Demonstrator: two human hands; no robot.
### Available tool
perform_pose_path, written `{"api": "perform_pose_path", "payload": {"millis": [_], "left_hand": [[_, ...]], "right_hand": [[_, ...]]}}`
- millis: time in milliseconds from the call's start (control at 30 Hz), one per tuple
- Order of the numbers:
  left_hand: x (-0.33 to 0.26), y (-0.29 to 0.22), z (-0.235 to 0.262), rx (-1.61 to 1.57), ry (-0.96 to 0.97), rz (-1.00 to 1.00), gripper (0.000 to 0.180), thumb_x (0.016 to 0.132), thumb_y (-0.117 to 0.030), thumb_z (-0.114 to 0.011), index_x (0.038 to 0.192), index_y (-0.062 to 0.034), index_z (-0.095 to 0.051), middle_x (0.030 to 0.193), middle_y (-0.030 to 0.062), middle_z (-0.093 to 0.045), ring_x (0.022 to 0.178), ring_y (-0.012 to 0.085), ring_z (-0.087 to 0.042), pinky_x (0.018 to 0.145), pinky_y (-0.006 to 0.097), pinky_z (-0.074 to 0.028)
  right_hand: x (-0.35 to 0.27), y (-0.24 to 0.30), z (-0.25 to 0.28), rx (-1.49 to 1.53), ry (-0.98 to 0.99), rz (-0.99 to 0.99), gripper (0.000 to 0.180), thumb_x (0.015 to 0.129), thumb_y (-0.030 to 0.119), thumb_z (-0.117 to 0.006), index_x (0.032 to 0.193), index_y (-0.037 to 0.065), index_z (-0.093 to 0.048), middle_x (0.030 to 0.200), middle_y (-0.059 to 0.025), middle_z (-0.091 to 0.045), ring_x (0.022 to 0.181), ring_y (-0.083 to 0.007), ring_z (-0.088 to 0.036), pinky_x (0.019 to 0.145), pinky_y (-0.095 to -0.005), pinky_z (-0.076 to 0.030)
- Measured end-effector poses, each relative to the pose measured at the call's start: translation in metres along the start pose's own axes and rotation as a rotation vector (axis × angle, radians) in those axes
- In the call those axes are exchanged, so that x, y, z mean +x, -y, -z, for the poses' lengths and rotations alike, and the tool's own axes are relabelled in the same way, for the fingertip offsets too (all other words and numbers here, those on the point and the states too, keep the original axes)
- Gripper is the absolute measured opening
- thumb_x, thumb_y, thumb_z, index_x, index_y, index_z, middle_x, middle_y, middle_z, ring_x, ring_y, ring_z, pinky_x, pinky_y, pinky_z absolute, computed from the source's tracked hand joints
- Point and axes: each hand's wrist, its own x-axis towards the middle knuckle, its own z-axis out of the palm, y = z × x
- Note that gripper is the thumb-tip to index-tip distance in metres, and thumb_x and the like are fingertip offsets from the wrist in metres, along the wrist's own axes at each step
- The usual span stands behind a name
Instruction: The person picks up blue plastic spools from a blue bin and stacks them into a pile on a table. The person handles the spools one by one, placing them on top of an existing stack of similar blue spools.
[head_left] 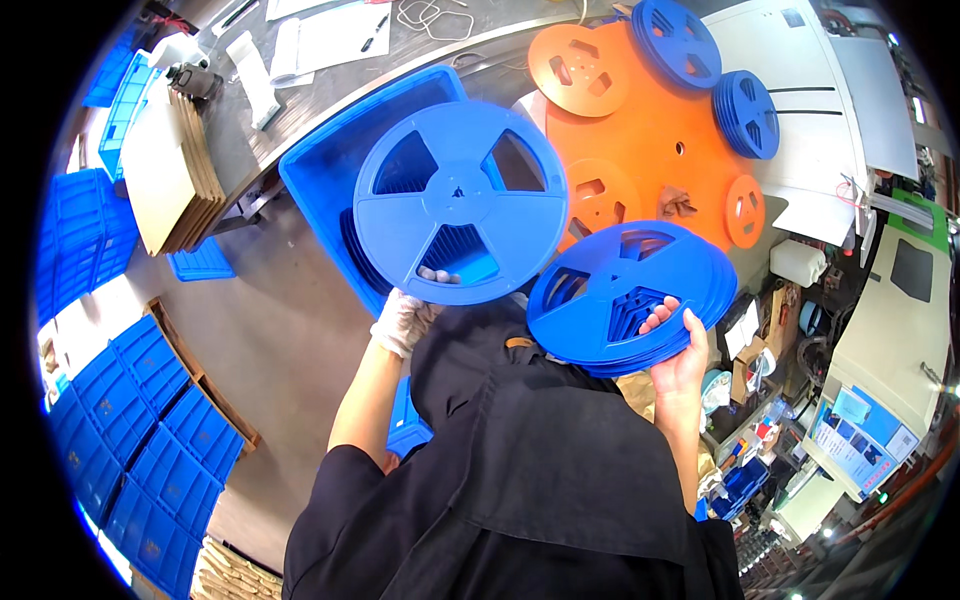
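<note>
The blue wheel (pixel 440 208) is big, round and flat. It has three large holes and a tiny dark hole in its middle. It is held in front of the blue bin (pixel 312 185), facing up at us and hiding part of the bin. The blue stack (pixel 626 282) beside it is made of wheels that look the same, and it leans a bit over the person's lap.

The left hand (pixel 402 322) wears a white glove. It pinches the low edge of the wheel, and its fingertips show in the bottom hole. The right hand (pixel 684 362) is bare. It grips the side of the stack, with its fingers curled at a hole and its thumb pointing up by the edge.

The orange worktop (pixel 640 140) has three orange wheels (pixel 743 211), two blue piles (pixel 748 116) and one brown crumpled thing (pixel 676 202) on it. More wheels stand inside the bin, but I cannot count them, or those in the stack
</note>
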Motion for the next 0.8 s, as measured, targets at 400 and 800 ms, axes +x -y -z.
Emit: {"api": "perform_pose_path", "payload": {"millis": [400, 800], "left_hand": [[0.094, -0.037, 0.05, 0.565, -0.694, -0.136, 0.028, 0.085, 0.006, -0.052, 0.108, -0.0079, -0.059, 0.103, 0.007, -0.064, 0.089, 0.0233, -0.064, 0.086, 0.039, -0.051], [0.21, -0.026, 0.096, 0.969, -0.688, 0.07, 0.049, 0.084, 0.0, -0.06, 0.13, -0.0114, -0.047, 0.12, 0.0119, -0.058, 0.111, 0.0282, -0.055, 0.093, 0.046, -0.045]], "right_hand": [[-0.003, -0.006, -0.002, 0.037, -0.083, 0.034, 0.033, 0.09, 0.025, -0.053, 0.11, 0.0, -0.059, 0.092, -0.0122, -0.065, 0.084, -0.0253, -0.063, 0.077, -0.0393, -0.052], [-0.014, -0.012, 0.003, 0.074, -0.15, 0.06, 0.033, 0.091, 0.026, -0.052, 0.111, 0.001, -0.057, 0.084, -0.0083, -0.062, 0.077, -0.0227, -0.059, 0.073, -0.0379, -0.05]]}}
